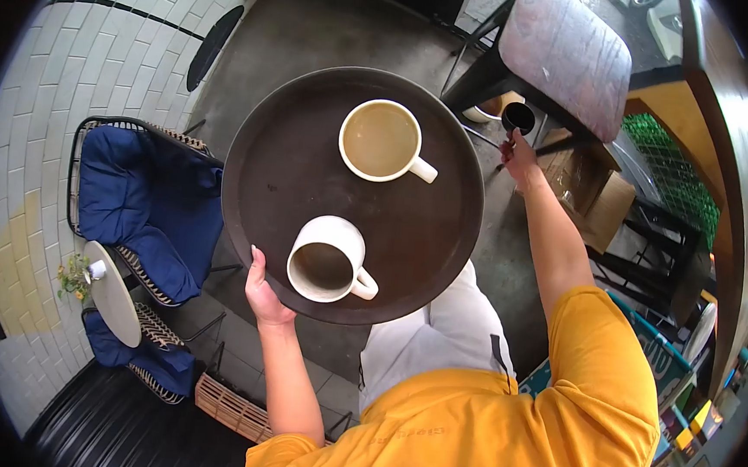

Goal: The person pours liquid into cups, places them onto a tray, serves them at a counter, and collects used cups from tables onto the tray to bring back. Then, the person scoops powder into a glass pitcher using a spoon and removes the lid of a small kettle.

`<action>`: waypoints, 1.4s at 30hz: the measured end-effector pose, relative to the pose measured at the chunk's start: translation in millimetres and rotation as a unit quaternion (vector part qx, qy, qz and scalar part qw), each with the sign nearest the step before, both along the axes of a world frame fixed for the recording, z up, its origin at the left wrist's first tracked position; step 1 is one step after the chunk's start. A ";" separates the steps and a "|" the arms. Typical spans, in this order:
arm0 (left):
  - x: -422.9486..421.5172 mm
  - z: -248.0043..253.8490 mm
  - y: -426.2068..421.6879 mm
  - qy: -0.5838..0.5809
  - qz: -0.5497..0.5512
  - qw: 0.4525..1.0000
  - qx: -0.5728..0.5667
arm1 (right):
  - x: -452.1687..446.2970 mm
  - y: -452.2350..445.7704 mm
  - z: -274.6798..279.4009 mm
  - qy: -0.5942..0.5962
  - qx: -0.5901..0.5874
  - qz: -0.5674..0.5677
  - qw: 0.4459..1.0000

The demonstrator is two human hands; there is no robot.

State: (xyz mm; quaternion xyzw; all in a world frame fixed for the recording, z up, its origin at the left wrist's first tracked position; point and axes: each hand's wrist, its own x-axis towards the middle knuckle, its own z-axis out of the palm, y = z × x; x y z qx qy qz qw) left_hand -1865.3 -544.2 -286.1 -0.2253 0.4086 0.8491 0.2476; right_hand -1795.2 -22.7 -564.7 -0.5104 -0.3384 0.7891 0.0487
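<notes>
My left hand (267, 294) grips the near-left rim of a round dark brown tray (266, 165), its thumb lying on top and the other fingers hidden underneath. Two mugs sit on the tray. The cream mug (381, 140) stands toward the far side and holds a light brown liquid. Nearer to my left hand, a white mug (327, 260) looks tilted in this wide view; its inside is in shadow. Out to the right of the tray, my right hand (521, 155) is closed around a small black cup (518, 116) near a stool.
A wooden-seated stool (568, 56) with dark legs stands at the far right, a cardboard box (598, 193) below it. At left are chairs with blue cushions (155, 201) and a small round table (112, 293) holding flowers (79, 275). A tiled wall (43, 124) borders the left.
</notes>
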 end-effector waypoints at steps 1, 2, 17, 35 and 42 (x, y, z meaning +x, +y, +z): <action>-4.5 -4.7 7.8 0.002 0.014 1.000 -0.009 | -10.7 9.9 -7.2 -0.006 0.025 -0.020 0.999; -8.3 -7.0 13.2 0.002 0.017 1.000 -0.011 | -20.3 17.9 -14.0 -0.007 0.023 -0.017 1.000; 7.0 -62.7 63.7 -0.059 0.110 0.991 -0.041 | -65.5 155.4 -89.3 -0.367 0.597 0.237 0.673; 24.7 -42.8 65.8 -0.055 0.132 0.989 -0.028 | -22.8 83.0 -44.4 -0.025 -0.045 -0.048 0.998; 29.4 -5.0 46.6 -0.025 0.133 0.990 -0.026 | 67.0 -28.1 146.3 0.023 -0.031 0.088 0.995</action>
